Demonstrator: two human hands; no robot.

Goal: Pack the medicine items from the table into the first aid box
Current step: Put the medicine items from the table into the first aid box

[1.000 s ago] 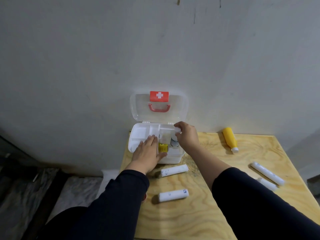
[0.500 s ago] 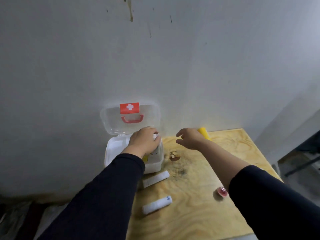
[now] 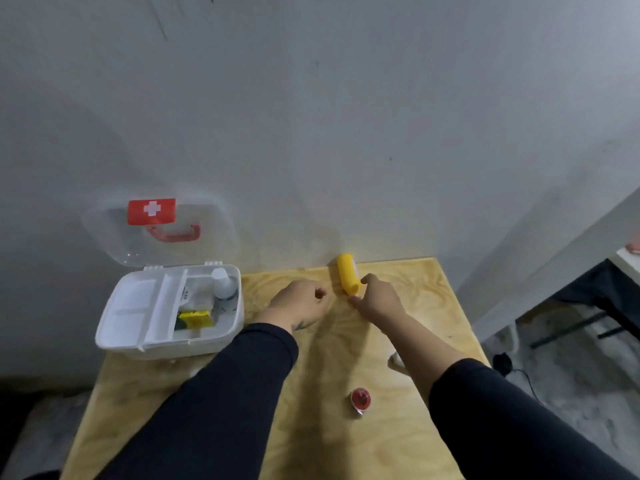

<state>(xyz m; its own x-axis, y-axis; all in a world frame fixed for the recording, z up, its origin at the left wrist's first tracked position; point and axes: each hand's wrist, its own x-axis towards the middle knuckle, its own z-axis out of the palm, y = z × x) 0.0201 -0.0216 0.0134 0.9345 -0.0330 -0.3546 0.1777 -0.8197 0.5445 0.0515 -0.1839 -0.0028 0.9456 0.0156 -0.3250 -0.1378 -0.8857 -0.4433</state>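
Right hand (image 3: 379, 299): your fingers are curled round the lower end of the yellow bottle (image 3: 347, 278), thumb on its far side; contact looks made, though whether the grip has fully closed I cannot tell.
Left hand (image 3: 300, 304): loosely curled, holding nothing, just beside the bottle over the tabletop (image 3: 311, 393).
Yellow bottle: lies on its side at the tabletop's far edge, near the wall.
Handling: probably light, stiff plastic with a smooth, round body, so it may roll or slip; take it across the middle of the barrel, not the narrow cap end.
First aid box (image 3: 166, 344): lid open, at the tabletop's left; a white bottle (image 3: 224, 287) and yellow packet (image 3: 195, 319) already sit in its right compartment.
Left to pack: a small red item (image 3: 361, 399) near you.
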